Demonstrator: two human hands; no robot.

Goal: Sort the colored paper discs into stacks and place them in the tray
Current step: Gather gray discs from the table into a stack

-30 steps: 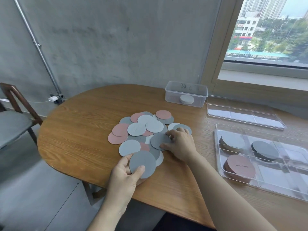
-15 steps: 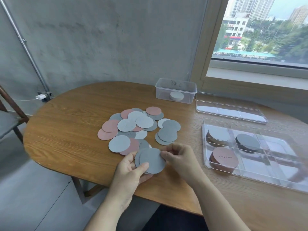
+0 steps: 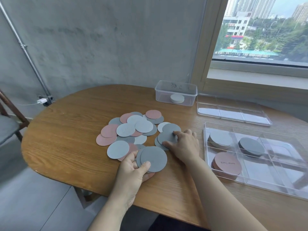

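Observation:
Loose paper discs (image 3: 131, 129) in pink, light grey and dark grey lie overlapped on the wooden table (image 3: 66, 139). My left hand (image 3: 133, 170) grips a small stack of dark grey discs (image 3: 154, 158) near the table's front edge, thumb on top. My right hand (image 3: 184, 145) reaches onto another dark grey disc (image 3: 166, 137) at the pile's right side, fingertips and thumb pinching its edge. The clear divided tray (image 3: 283, 187) at the right holds a light grey stack (image 3: 220, 139), a dark grey stack (image 3: 251, 145) and a pink stack (image 3: 227, 162).
A clear box (image 3: 175, 88) with a white stack inside stands at the back of the table. A clear lid (image 3: 233, 114) lies beside it, behind the tray. A chair (image 3: 8, 124) stands at the left; wall and window are behind.
My right hand left the stack in my left hand and reached forward to a dark grey disc in the pile. The left hand still holds its stack.

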